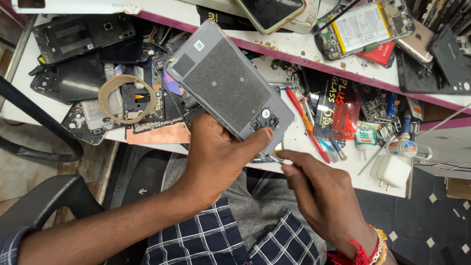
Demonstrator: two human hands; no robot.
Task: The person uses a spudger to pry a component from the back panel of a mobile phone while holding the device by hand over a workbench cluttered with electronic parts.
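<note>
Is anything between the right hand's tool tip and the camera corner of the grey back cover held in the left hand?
Nothing visible. The left hand holds the grey back cover, its thumb lying just beside the camera cutout. The right hand brings a thin metal tool up to that corner, with no object in the gap.

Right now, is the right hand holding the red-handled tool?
No: the red-handled tool lies on the bench, while the right hand pinches a thin metal tool beside the grey phone back cover.

A white workbench (304, 142) with a maroon-edged upper shelf (294, 46) fills the view. Left of the workbench, a black chair armrest (39, 201); to its right, dark diamond-patterned floor tiles (431, 221).
</note>
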